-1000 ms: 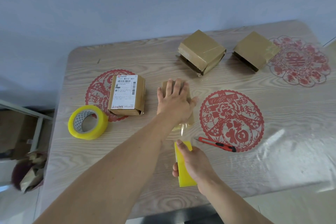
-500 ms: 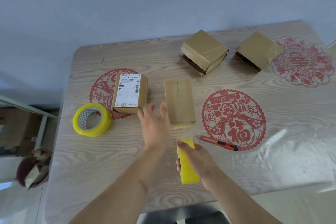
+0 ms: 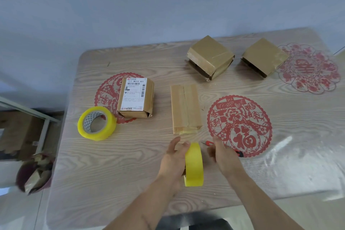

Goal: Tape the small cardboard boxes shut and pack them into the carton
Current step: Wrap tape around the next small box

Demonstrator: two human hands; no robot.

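wood-grain table (image 3: 130,164) against a pale blue wall: the left hand (image 3: 172,160) holds an upright yellow tape roll (image 3: 194,164), fingers curled round its left side; the right hand (image 3: 222,153), blurred, is just right of the roll with loose fingers, over a red cutter (image 3: 239,153), and whether it grips anything cannot be told. a taped box (image 3: 185,107) lies just beyond the hands, a labelled box (image 3: 135,97) to its left beside a second roll (image 3: 96,123), two more boxes (image 3: 211,56) (image 3: 264,57) at the far edge
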